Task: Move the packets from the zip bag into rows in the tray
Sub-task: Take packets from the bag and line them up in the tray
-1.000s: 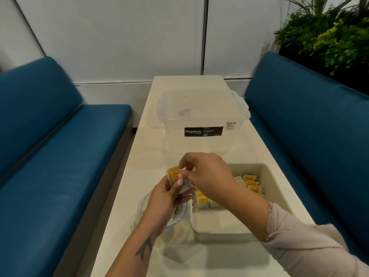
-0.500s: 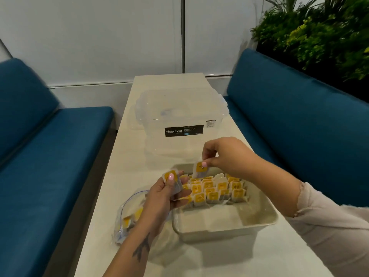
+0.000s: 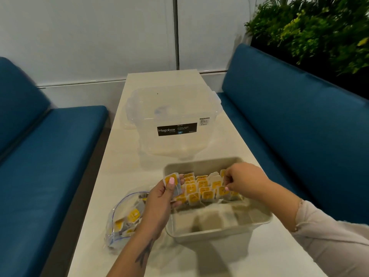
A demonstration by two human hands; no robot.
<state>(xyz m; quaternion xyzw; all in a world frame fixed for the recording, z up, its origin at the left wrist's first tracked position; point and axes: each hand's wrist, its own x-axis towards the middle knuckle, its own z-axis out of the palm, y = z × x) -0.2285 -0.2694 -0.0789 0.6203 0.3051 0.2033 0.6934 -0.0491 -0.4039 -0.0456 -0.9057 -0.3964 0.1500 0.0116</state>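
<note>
Inside tray [image 3: 259,220], packet rows [image 3: 201,189]; left grip [image 3: 159,198] pinching packets [image 3: 171,179], right grip [image 3: 242,181] unclear.

Small white paper packets [image 3: 201,191] carry yellow labels — inside the beige plastic tray [image 3: 219,228]; beside the tray, blue upholstered benches [image 3: 289,108].

There are two hands [image 3: 159,198], one tray [image 3: 217,229], one zip bag [image 3: 121,220], one clear box [image 3: 173,120], two blue seats [image 3: 289,108], and too many packets [image 3: 207,193] to count.
</note>
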